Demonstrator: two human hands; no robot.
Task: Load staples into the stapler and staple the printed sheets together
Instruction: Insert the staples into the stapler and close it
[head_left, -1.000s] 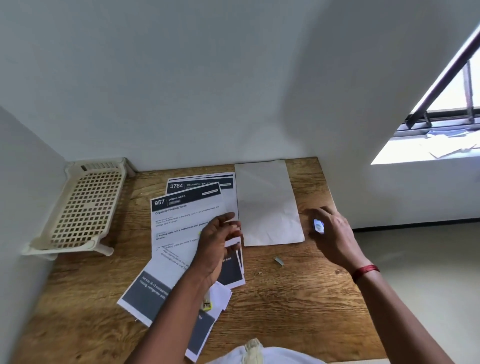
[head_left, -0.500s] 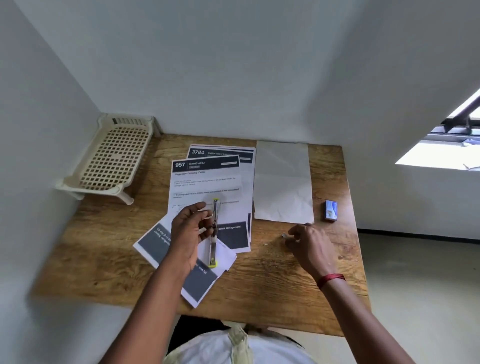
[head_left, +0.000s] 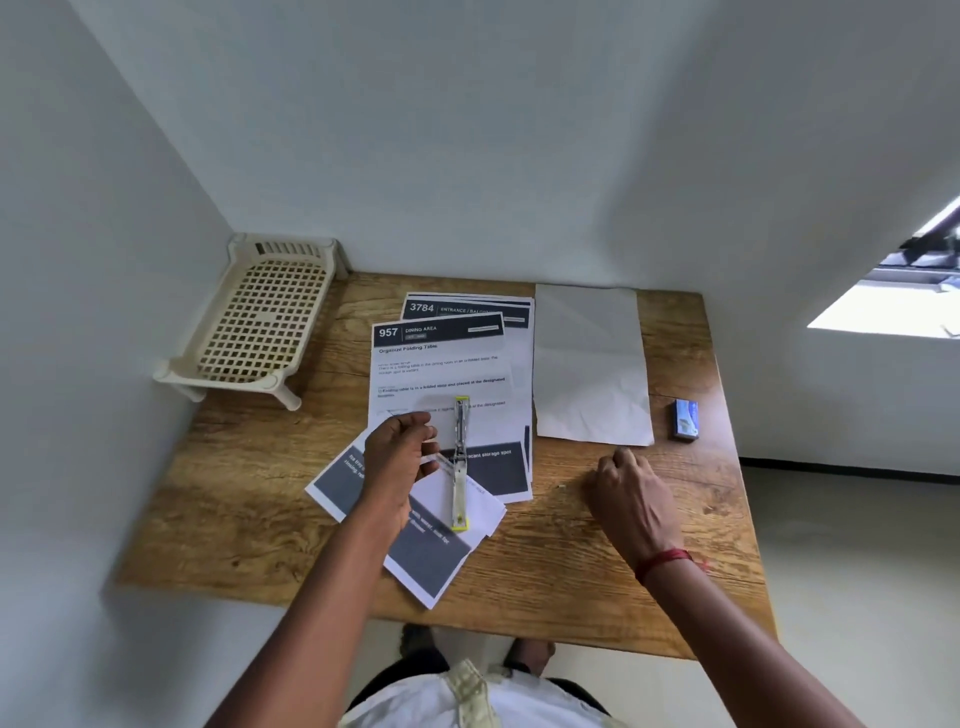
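Note:
The stapler (head_left: 460, 462), metal with yellow-green ends, lies opened out flat on the printed sheets (head_left: 441, 374), which are fanned over the middle of the wooden table (head_left: 260, 493). My left hand (head_left: 397, 460) hovers just left of the stapler's hinge, thumb and fingers loosely apart and holding nothing. To the right, my right hand (head_left: 631, 496) rests knuckles-up on the bare wood with its fingers curled down. Anything under those fingers is hidden. A small blue staple box (head_left: 685, 421) lies near the right edge.
A blank white sheet (head_left: 589, 364) lies between the printed sheets and the staple box. A cream plastic lattice rack (head_left: 260, 322) stands in the back left corner. White walls close off the left and back, and the table's right and near edges drop to the floor.
My right hand left the staple box on the table and came down over the spot where a loose staple strip lay. The opened stapler came into view by my left hand.

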